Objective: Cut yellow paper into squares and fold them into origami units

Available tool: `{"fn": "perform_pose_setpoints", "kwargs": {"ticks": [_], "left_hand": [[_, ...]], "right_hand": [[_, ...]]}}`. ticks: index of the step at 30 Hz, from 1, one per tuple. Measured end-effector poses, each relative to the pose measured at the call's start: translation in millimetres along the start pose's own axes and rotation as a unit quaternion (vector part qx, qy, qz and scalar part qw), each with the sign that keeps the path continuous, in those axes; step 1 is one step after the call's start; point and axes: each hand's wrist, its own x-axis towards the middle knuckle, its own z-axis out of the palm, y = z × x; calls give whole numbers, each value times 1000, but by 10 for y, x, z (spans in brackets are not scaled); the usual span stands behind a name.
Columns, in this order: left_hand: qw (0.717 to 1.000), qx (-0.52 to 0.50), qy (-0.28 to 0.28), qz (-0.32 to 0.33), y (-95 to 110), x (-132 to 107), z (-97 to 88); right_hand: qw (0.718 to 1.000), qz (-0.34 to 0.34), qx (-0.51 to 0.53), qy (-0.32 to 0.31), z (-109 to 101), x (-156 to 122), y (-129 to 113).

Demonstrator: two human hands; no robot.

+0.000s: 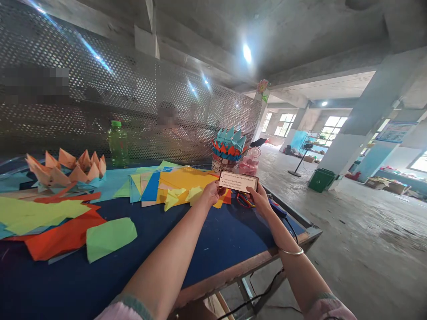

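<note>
One ring of folded peach paper [78, 174] stands left on the blue counter [230, 240], then a green bottle [118, 146], yellow sheets [191, 175], the left hand [212, 193], fingers gripping a phone [238, 181] above the counter, and the right hand [260, 200], fingers holding the phone's other end.

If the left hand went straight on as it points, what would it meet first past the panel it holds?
Probably the tiered folded-paper piece beyond the text panel, though depth and the exact line of the left hand are uncertain.
</note>
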Motion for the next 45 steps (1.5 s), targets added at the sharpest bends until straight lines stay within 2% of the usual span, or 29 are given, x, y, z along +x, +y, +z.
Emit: {"fn": "perform_pose_setpoints", "kwargs": {"ticks": [7,17,31,45], "left_hand": [[998,-29,-45,-40,87,-25,-92],[989,-60,-124,-56,164,-64,-192],[985,-51,-157,-54,172,-41,-238],[954,-45,-288,-66,237,-107,-345]], "right_hand": [[1000,1,4,7,-23,0,-7],[1000,-8,7,10,-54,28,8],[1000,-15,5,1,-34,-4,-35],[999,-33,16,7,-63,-2,-46]]}}
